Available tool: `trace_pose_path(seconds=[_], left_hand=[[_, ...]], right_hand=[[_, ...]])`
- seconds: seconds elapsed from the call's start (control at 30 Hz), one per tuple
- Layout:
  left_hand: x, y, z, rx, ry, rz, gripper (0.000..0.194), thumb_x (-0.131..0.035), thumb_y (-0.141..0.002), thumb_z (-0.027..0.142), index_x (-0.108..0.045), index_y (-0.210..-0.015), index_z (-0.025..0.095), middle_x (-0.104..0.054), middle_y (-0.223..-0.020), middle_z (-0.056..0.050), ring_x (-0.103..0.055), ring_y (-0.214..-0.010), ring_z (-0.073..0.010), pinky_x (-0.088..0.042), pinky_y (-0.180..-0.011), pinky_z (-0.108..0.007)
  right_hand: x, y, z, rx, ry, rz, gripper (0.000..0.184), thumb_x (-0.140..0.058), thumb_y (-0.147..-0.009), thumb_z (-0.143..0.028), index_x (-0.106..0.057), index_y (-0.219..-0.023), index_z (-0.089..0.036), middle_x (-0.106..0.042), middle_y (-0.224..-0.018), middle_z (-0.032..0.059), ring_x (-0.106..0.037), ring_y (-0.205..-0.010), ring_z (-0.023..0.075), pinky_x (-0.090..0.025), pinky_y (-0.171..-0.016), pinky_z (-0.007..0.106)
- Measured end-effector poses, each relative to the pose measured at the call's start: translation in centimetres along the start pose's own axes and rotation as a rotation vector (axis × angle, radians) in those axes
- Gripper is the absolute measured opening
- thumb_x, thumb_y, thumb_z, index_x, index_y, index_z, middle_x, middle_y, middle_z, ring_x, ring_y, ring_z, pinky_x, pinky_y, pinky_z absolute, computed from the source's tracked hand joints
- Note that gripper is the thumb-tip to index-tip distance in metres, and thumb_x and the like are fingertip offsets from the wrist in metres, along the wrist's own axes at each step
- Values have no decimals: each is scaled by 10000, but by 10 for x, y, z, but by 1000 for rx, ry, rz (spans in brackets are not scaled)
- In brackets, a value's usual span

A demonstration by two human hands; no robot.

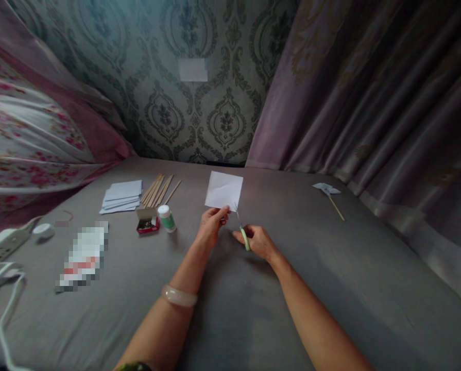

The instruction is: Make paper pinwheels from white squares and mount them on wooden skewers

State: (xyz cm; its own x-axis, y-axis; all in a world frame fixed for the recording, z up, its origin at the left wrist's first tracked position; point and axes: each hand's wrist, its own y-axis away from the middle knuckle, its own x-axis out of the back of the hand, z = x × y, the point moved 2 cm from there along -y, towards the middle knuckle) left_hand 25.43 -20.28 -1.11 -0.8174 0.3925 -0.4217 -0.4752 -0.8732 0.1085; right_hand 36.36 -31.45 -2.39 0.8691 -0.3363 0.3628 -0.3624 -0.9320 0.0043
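My left hand point(214, 222) pinches the lower edge of a white square sheet of paper point(224, 189), holding it up in front of me. In my right hand point(259, 240) is a pair of scissors point(244, 238) with pale green handles. The scissors' blades point up at the paper's lower right corner and overlap it in view; whether they have cut into it I cannot tell. Left of my hands stand a small white bottle with a green label point(167, 219) and an opened red box of small metal pieces point(148, 224).
A stack of white paper point(122, 196) and several thin wooden sticks point(156, 190) lie at the back left. A paper pinwheel on a stick point(333, 198) rests at the right. Far left are a power strip point(6, 242), a white cap point(44, 231) and a blurred-out packet point(84, 255).
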Motion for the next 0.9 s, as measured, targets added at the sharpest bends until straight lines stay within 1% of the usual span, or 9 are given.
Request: trace_pose_path(seconds=[0.1, 0.17, 0.23, 0.33, 0.5, 0.6, 0.67, 0.77, 0.9], left_hand=[[5, -2, 2, -21, 35, 77, 355, -799, -497, 408, -629, -640, 132, -613, -668, -40, -492, -578, -85, -345, -525, -215], [7, -4, 2, -33, 34, 102, 327, -782, -508, 393, -632, -651, 139, -622, -685, -42, -509, -596, -92, -358, -537, -214], [8, -4, 2, -39, -3, 85, 305, -771, -519, 383, -637, -645, 140, -620, -669, -42, -514, -592, -97, -355, -536, -215], [7, -3, -1, -33, -98, 9, 287, -759, -545, 383, -651, -634, 132, -607, -619, -42, -501, -558, -100, -342, -526, -222], [1, 1, -4, -36, -302, -146, 241, -732, -581, 369, -657, -589, 140, -592, -551, -38, -473, -515, -110, -335, -514, -228], [-4, 5, -4, -54, -378, -273, 155, -699, -595, 303, -661, -593, 153, -611, -576, -30, -512, -561, -137, -377, -548, -232], [-7, 6, -4, -65, -422, -327, 94, -679, -587, 249, -664, -614, 160, -623, -601, -24, -544, -613, -166, -406, -574, -242], [-7, 6, -5, -85, -537, -351, 56, -630, -584, 212, -643, -599, 160, -604, -591, -13, -558, -657, -193, -418, -578, -246], [-5, 6, -7, -89, -687, -400, 118, -533, -619, 225, -618, -605, 145, -579, -596, -6, -557, -703, -201, -424, -606, -250]], right_hand=[[0, -1, 1, 37, -54, 37, 352, -662, -674, -507, -584, -674, -164, -551, -589, -17, -473, -554, 107, -372, -527, 229], [3, -5, 5, 17, -150, 134, 380, -677, -648, -523, -591, -740, -165, -569, -627, -10, -495, -577, 116, -389, -542, 234], [7, -9, 9, -22, -247, 245, 446, -703, -599, -545, -603, -800, -160, -590, -659, 2, -509, -587, 124, -400, -542, 241], [16, -15, 13, -63, -319, 392, 510, -726, -550, -565, -621, -829, -151, -596, -657, 8, -509, -578, 128, -404, -537, 251], [36, -18, 19, -95, -368, 557, 477, -695, -583, -583, -622, -782, -156, -534, -569, -21, -465, -532, 116, -371, -499, 250], [46, -17, 21, -67, -413, 647, 457, -688, -598, -576, -618, -764, -155, -491, -538, -43, -424, -503, 97, -357, -487, 242], [50, -17, 21, -25, -436, 681, 448, -704, -593, -549, -615, -787, -155, -523, -579, -38, -444, -521, 93, -380, -509, 239], [50, -19, 20, 23, -482, 686, 464, -747, -546, -494, -607, -842, -165, -619, -726, -4, -541, -629, 113, -447, -595, 247], [44, -24, 23, 39, -531, 655, 466, -784, -476, -428, -600, -823, -178, -660, -779, 0, -601, -728, 138, -496, -702, 288]])
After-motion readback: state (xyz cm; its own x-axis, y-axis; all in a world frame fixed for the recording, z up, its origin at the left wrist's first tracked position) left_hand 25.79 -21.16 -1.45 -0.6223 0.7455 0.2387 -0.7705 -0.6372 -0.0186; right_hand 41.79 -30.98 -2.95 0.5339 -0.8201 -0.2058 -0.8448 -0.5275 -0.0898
